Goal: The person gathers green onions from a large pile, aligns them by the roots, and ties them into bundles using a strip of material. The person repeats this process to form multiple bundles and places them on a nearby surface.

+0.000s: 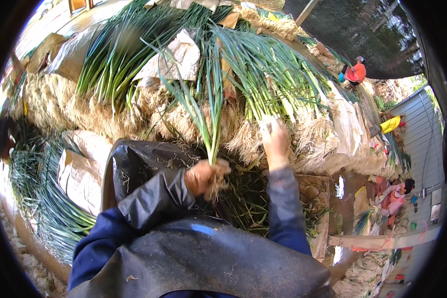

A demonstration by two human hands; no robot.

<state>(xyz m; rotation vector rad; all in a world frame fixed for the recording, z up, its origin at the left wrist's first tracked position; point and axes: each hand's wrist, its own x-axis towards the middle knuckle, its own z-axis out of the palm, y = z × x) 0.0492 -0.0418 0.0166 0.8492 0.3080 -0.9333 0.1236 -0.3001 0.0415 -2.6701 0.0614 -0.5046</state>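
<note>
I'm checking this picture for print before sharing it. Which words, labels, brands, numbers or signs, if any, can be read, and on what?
None can be read.
Crumpled pale sheet among the green onions: no legible lettering.
Dark apron: a blue patch, no readable print.
Pale panel by the grey wall: too small to tell.

A row of scallions is lying before the apron, roots facing it. A paper sheet is resting on the row; loose leaves are lying between row and apron, seemingly lower. A second pile is lying left; a co-worker is occupying the far right.
</note>
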